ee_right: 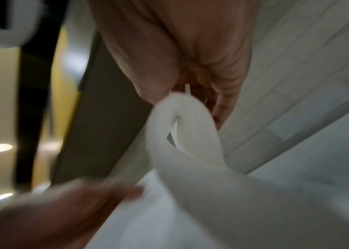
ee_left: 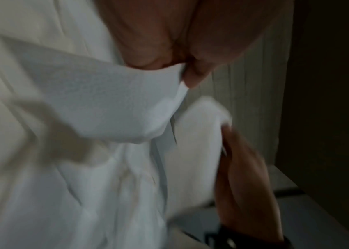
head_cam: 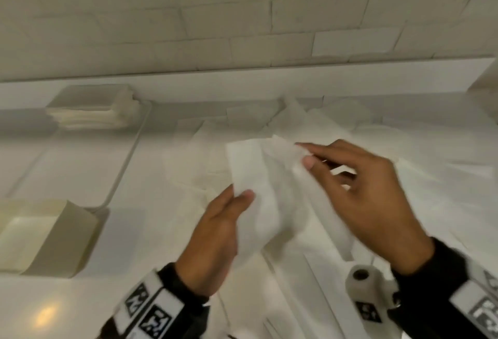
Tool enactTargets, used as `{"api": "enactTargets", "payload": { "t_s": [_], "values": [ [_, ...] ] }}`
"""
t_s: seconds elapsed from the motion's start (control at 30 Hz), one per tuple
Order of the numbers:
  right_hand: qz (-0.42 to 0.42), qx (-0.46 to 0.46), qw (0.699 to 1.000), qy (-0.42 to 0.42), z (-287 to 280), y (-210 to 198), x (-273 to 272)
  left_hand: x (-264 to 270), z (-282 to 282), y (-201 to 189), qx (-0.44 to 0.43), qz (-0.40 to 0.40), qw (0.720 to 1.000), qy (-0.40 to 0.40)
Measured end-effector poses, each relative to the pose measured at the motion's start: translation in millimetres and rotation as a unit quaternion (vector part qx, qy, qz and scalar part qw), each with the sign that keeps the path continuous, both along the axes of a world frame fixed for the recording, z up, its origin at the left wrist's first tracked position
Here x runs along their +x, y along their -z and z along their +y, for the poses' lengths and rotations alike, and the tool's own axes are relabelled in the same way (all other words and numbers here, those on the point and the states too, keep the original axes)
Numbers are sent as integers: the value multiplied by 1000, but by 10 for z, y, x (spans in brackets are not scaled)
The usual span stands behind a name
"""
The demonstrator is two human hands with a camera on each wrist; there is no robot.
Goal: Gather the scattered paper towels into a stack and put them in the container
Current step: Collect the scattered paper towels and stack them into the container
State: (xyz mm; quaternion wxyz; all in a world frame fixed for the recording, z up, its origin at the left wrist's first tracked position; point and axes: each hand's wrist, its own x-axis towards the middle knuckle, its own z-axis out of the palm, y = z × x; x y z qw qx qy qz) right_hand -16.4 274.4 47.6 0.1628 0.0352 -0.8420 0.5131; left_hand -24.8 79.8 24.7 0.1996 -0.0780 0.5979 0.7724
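A white paper towel (head_cam: 266, 177) hangs in the air between both hands above the counter. My left hand (head_cam: 215, 233) grips its lower left edge, thumb on top. My right hand (head_cam: 358, 190) pinches its upper right corner between thumb and forefinger. The left wrist view shows the towel (ee_left: 105, 104) draped under my left thumb. In the right wrist view the towel (ee_right: 190, 143) curls away from my right fingertips. Several more loose towels (head_cam: 310, 123) lie scattered on the counter behind and to the right. A neat stack of folded towels (head_cam: 94, 112) sits in the white tray (head_cam: 126, 155) at the back left.
A beige open box (head_cam: 54, 236) stands at the front left of the white counter. A white brick wall (head_cam: 242, 15) rises behind the counter. A towel (head_cam: 323, 284) lies flat under my hands near the front edge.
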Motion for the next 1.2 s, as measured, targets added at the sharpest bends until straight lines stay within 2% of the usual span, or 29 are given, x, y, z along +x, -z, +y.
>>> {"api": "enactTargets", "payload": {
  "t_s": [0.13,0.27,0.37,0.47,0.6,0.7,0.87,0.93,1.0,1.03,1.07,1.13,1.17,1.2],
  "values": [
    [1,85,995,-59,-304,137,213,31,309,-98,97,5,994,50],
    [43,118,992,-10,-146,209,283,12,309,-39,83,26,996,20],
    [-14,33,999,37,19,205,289,41,309,-39,87,24,996,13],
    [-77,-25,995,49,82,220,265,78,304,-62,118,5,993,17],
    [-64,-83,994,43,38,215,298,85,288,2,68,52,996,-26],
    [-31,-113,992,56,2,182,334,87,229,34,66,62,995,-39],
    [19,-37,997,58,-99,96,358,86,106,29,75,52,996,-21],
    [42,29,996,66,-148,49,352,73,39,28,68,49,996,-25],
    [106,102,985,85,-163,-63,366,36,-24,19,49,47,997,-44],
    [128,90,985,75,-155,-136,387,7,-57,15,44,46,996,-58],
    [122,28,991,45,-150,-224,417,-26,-85,2,43,48,995,-71],
    [46,-143,987,-48,-183,-378,446,-83,-133,-18,48,60,994,-82],
    [-3,-188,979,-78,-215,-392,439,-100,-148,-28,51,63,994,-79],
    [-35,-172,981,-84,-254,-366,411,-106,-154,-40,58,62,994,-70]
  ]
}}
